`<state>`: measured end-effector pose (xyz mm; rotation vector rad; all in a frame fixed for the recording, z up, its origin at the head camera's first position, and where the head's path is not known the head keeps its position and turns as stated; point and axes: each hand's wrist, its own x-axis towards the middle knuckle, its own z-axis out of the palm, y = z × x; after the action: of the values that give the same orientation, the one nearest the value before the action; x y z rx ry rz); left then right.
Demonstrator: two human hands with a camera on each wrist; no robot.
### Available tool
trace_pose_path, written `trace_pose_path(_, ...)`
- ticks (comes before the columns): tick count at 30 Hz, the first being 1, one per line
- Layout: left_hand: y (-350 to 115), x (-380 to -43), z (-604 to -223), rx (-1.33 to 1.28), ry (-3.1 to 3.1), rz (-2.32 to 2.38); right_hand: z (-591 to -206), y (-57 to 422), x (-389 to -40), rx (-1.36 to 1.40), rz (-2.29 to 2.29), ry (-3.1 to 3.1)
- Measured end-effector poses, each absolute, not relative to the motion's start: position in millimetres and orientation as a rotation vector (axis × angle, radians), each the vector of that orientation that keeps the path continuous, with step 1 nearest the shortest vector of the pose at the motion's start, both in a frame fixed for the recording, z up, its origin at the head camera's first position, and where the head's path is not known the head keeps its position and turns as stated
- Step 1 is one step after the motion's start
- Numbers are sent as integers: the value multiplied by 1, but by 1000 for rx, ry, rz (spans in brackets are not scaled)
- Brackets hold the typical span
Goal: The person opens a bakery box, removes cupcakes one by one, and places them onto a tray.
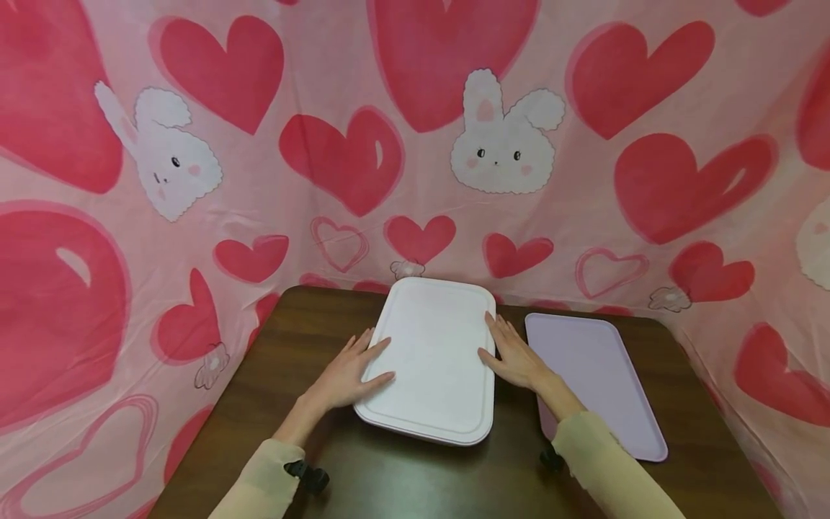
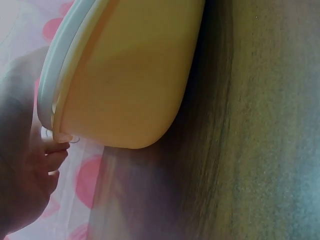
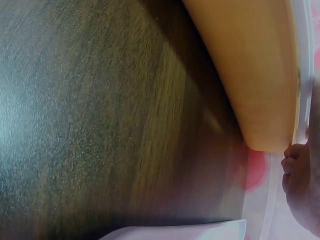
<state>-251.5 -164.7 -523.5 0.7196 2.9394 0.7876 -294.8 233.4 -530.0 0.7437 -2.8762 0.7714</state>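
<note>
A white lid [image 1: 431,346] with rounded corners tops a plastic storage box, whose yellow-orange side [image 2: 130,75] shows in the left wrist view. At the lid's left edge lies my left hand [image 1: 344,375], with thumb and index finger stretched over its top. My right hand [image 1: 515,357] touches the opposite edge, thumb and fingers spread. In the right wrist view the box's side [image 3: 255,65] stands on the table, and fingertips [image 3: 292,162] sit right at the rim. The inside of the box is hidden under the lid.
A pale purple tray [image 1: 599,382] lies to the right of the box, partly behind my right forearm. Both stand on a dark wooden table [image 1: 311,324]. A pink cloth [image 1: 428,194] with hearts and rabbits hangs behind the table and along its sides.
</note>
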Motion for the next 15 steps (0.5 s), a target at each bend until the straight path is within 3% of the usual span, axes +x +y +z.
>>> trace_pose_path(15, -152, -242, -524, 677, 2888, 880, -541, 252, -299, 848, 810, -2740)
